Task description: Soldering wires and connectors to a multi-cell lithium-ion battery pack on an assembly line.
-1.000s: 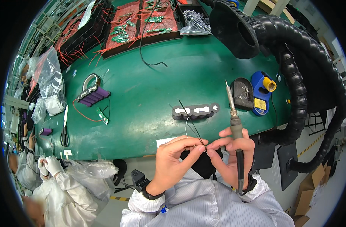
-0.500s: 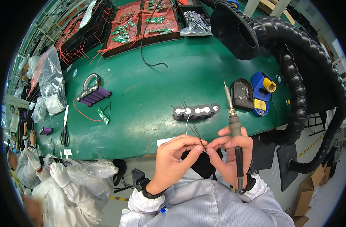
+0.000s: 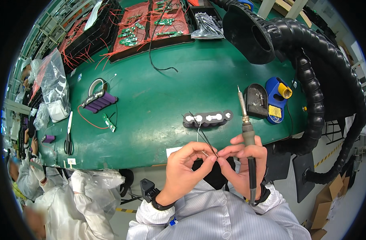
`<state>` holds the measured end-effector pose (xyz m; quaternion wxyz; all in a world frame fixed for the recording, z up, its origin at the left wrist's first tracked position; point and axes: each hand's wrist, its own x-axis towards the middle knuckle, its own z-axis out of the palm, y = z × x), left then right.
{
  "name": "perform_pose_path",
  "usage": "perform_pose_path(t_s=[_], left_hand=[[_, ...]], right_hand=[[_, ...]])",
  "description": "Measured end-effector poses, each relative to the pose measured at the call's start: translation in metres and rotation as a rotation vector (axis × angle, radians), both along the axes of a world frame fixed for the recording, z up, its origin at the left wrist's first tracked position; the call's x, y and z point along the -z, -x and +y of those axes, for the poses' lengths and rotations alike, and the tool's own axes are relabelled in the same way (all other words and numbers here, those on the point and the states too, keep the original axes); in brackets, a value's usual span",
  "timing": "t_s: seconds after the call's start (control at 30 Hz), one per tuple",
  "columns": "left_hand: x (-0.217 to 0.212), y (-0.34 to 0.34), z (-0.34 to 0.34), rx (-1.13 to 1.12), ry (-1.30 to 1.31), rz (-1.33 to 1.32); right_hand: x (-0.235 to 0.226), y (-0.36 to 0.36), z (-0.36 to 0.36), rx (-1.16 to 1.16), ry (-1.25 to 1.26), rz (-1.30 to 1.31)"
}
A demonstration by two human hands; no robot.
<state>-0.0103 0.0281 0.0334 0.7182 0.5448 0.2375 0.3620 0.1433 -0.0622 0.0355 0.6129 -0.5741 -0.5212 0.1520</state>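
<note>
My left hand pinches thin black wires between thumb and fingertips, just past the table's near edge. Close against it, my right hand has its thumb and forefinger at the same wire ends. That hand also grips a soldering iron, its tip pointing up and away from me. A black battery pack with white-coated terminals lies on the table beyond my hands. The wires reach up over its left end, and a white wire runs down from there. Exactly which wire ends sit between my fingertips is hidden.
At right stand a black iron holder, a blue stand with yellow sponge, and black fume hoses. A purple battery pack, green circuit board and scissors lie left. Trays of boards line the back; co-workers sit left.
The black wires have shifted slightly, their far ends lower over the battery pack. My hands stay almost in place. A co-worker's gloved hand at left has moved.
</note>
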Motion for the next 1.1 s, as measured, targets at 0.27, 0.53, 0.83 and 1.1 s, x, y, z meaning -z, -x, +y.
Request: perform_pose_path(t_s=[0.27, 0.53, 0.83, 1.1], left_hand=[[-0.0059, -0.0011, -0.0004, -0.009, -0.027, 0.056], [-0.0042, -0.0019, -0.0011, -0.034, -0.043, 0.035], [-0.0026, -0.002, -0.0005, -0.021, -0.08, 0.02], [-0.0012, -0.0021, -0.0007, -0.045, -0.142, 0.038]], right_hand=[[-0.0014, -0.0038, 0.0041, -0.013, -0.037, -0.105], [0.0012, -0.0037, 0.0058, 0.009, -0.039, -0.13], [0.0033, -0.0008, 0.0064, 0.028, -0.039, -0.046], [0.0007, 0.0002, 0.0085, -0.009, -0.047, 0.015]])
